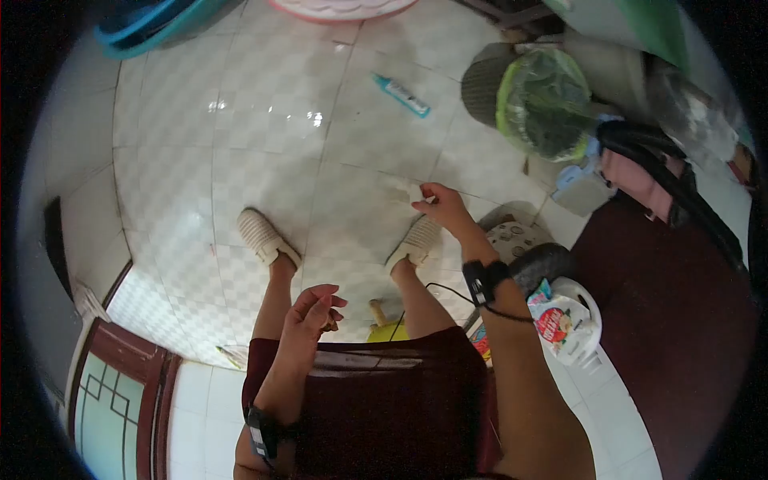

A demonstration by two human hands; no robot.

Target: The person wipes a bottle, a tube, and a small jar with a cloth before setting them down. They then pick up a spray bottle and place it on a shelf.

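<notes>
My right hand [444, 206] reaches out over the tiled floor near my right slipper [414, 240]. Its thumb and fingertips pinch a small, pale, thin piece [414, 193] that looks like tissue or paper; its edges blend into the white tiles. Held close above my lap, my left hand [314, 310] has its fingers curled in toward the thumb. Whatever may lie inside that curl is hidden. Farther ahead on the floor lies a teal and white tube [402, 96], apart from both hands.
A bin with a lime-green rim [502, 108] and a clear liner stands at the front right. Blue basins [152, 36] sit at the far left. To my right are a white and red detergent pouch [560, 324] and a dark red surface [640, 296]. My left slipper [264, 234] rests on the tiles.
</notes>
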